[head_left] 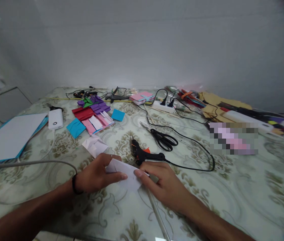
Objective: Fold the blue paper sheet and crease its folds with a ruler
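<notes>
A folded sheet of white paper (124,172) is held up between my two hands, over the front of the table. My left hand (103,174) grips its left side, thumb lying across the near face. On the right edge, my right hand (160,182) pinches it with thumb and fingers. A small greyish piece shows by the right fingers; I cannot make out what it is. Just beyond my hands lie a black glue gun (147,155) with an orange trigger and black-handled scissors (163,139). A folded white paper (95,145) rests past my left hand.
Several folded coloured papers (90,113) lie behind, with a blue square (118,115) beside them. A white power bank (55,118) and paper sheets (13,135) are at left. The power strip (164,106) stands at the back; the glue gun's cord (194,170) loops right.
</notes>
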A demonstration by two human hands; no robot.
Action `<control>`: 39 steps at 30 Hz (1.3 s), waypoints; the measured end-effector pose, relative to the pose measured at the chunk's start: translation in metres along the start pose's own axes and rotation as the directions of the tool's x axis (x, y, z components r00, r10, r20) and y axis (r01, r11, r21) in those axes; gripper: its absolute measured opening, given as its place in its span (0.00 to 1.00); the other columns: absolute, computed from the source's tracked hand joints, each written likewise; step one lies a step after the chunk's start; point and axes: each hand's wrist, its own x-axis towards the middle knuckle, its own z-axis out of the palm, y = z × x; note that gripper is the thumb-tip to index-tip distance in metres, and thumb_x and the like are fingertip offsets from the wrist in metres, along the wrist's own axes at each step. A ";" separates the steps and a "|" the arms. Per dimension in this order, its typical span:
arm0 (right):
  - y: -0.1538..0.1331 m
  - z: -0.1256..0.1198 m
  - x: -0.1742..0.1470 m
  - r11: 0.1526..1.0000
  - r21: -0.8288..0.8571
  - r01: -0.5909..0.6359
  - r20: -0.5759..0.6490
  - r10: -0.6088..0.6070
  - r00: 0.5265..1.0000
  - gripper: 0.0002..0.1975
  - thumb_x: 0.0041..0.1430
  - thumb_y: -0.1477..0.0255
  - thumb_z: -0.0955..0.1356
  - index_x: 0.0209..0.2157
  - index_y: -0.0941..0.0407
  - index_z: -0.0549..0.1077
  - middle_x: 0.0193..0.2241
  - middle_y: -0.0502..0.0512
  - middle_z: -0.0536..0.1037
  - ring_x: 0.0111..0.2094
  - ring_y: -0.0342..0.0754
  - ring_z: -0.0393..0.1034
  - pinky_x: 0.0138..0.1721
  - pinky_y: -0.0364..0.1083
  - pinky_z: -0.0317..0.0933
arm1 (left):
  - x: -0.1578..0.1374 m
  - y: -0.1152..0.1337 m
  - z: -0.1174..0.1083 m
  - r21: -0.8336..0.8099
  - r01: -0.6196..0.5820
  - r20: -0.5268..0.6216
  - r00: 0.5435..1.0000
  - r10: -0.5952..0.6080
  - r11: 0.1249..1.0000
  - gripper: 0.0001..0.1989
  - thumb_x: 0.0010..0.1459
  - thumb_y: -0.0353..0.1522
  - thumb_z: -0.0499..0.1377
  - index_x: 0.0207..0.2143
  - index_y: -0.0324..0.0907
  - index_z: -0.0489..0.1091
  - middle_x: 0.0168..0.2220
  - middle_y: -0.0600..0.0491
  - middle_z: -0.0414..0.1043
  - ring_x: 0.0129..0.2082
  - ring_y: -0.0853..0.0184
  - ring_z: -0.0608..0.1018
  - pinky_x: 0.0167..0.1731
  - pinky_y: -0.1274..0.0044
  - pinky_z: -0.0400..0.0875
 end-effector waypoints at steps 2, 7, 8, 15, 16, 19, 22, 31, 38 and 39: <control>0.000 0.000 0.000 1.000 0.000 -0.004 0.002 0.004 1.000 0.22 0.74 0.65 0.62 0.23 0.55 0.64 0.20 0.46 0.64 0.23 0.41 0.60 0.28 0.42 0.52 | 0.001 -0.001 0.000 -0.001 0.018 -0.010 1.000 -0.018 1.000 0.18 0.58 0.42 0.65 0.27 0.40 0.65 0.22 0.61 0.58 0.22 0.75 0.60 0.20 0.82 0.54; 0.000 0.000 0.001 1.000 0.009 -0.022 0.007 0.022 1.000 0.21 0.74 0.65 0.62 0.24 0.55 0.66 0.20 0.46 0.67 0.23 0.42 0.62 0.28 0.41 0.53 | 0.004 0.000 0.000 0.016 0.035 -0.022 0.999 -0.035 0.999 0.15 0.57 0.41 0.65 0.28 0.40 0.67 0.23 0.60 0.61 0.23 0.74 0.62 0.22 0.82 0.56; 0.000 0.000 0.001 1.000 0.010 -0.021 0.007 0.021 1.000 0.21 0.74 0.65 0.62 0.24 0.55 0.66 0.20 0.46 0.67 0.24 0.42 0.63 0.28 0.41 0.53 | 0.004 0.000 0.000 0.018 0.035 -0.017 0.999 -0.035 0.999 0.15 0.57 0.41 0.65 0.29 0.40 0.67 0.23 0.60 0.61 0.23 0.74 0.62 0.22 0.82 0.56; 0.000 0.001 0.001 0.999 -0.013 -0.040 0.035 0.041 0.999 0.22 0.74 0.64 0.62 0.24 0.55 0.66 0.20 0.46 0.66 0.23 0.42 0.62 0.27 0.42 0.53 | 0.003 0.000 -0.001 0.005 -0.032 -0.052 0.998 0.032 0.999 0.13 0.59 0.39 0.63 0.28 0.40 0.67 0.24 0.59 0.62 0.24 0.73 0.64 0.23 0.81 0.57; 0.000 0.000 0.001 0.999 -0.015 -0.039 0.037 0.040 0.999 0.22 0.74 0.64 0.62 0.24 0.55 0.65 0.20 0.46 0.66 0.23 0.42 0.62 0.27 0.42 0.53 | 0.003 0.000 -0.001 -0.006 -0.042 -0.053 0.998 0.042 0.999 0.13 0.60 0.39 0.63 0.29 0.40 0.67 0.24 0.59 0.63 0.24 0.73 0.64 0.23 0.81 0.57; -0.001 0.000 0.000 0.999 -0.015 -0.032 0.041 0.032 0.999 0.22 0.74 0.64 0.61 0.23 0.55 0.65 0.20 0.46 0.65 0.23 0.42 0.62 0.27 0.42 0.52 | 0.002 0.000 -0.003 -0.028 -0.055 -0.042 0.998 0.053 0.998 0.15 0.61 0.40 0.64 0.28 0.39 0.67 0.25 0.59 0.63 0.24 0.73 0.64 0.23 0.81 0.57; -0.001 0.000 0.001 0.999 -0.021 -0.032 0.040 0.033 0.999 0.22 0.74 0.63 0.61 0.23 0.55 0.65 0.20 0.47 0.66 0.23 0.42 0.62 0.27 0.42 0.53 | 0.002 -0.001 -0.003 -0.030 -0.055 -0.029 0.998 0.054 0.998 0.16 0.60 0.40 0.64 0.27 0.39 0.67 0.24 0.59 0.62 0.23 0.74 0.63 0.22 0.81 0.56; -0.002 -0.001 0.002 0.998 -0.049 -0.034 0.009 0.034 0.999 0.23 0.74 0.62 0.61 0.23 0.55 0.65 0.19 0.47 0.66 0.23 0.42 0.62 0.27 0.42 0.53 | 0.004 -0.004 -0.003 -0.021 0.002 -0.028 1.000 -0.003 1.000 0.15 0.59 0.41 0.65 0.29 0.39 0.71 0.23 0.59 0.64 0.23 0.73 0.64 0.23 0.81 0.58; -0.001 -0.001 -0.001 0.999 -0.048 -0.014 -0.016 0.013 1.000 0.22 0.73 0.63 0.63 0.22 0.55 0.63 0.19 0.46 0.64 0.22 0.42 0.60 0.26 0.42 0.52 | 0.005 -0.006 -0.002 -0.078 0.004 -0.018 1.000 -0.005 0.997 0.14 0.59 0.41 0.66 0.31 0.38 0.74 0.25 0.57 0.70 0.24 0.72 0.68 0.24 0.81 0.62; -0.001 -0.001 -0.001 0.999 -0.047 -0.006 -0.019 0.005 1.000 0.22 0.72 0.64 0.63 0.22 0.54 0.61 0.19 0.46 0.63 0.22 0.41 0.59 0.26 0.42 0.51 | 0.004 -0.006 -0.002 -0.095 -0.003 -0.018 1.000 0.002 0.996 0.15 0.59 0.42 0.66 0.32 0.38 0.75 0.26 0.56 0.71 0.25 0.71 0.69 0.25 0.81 0.63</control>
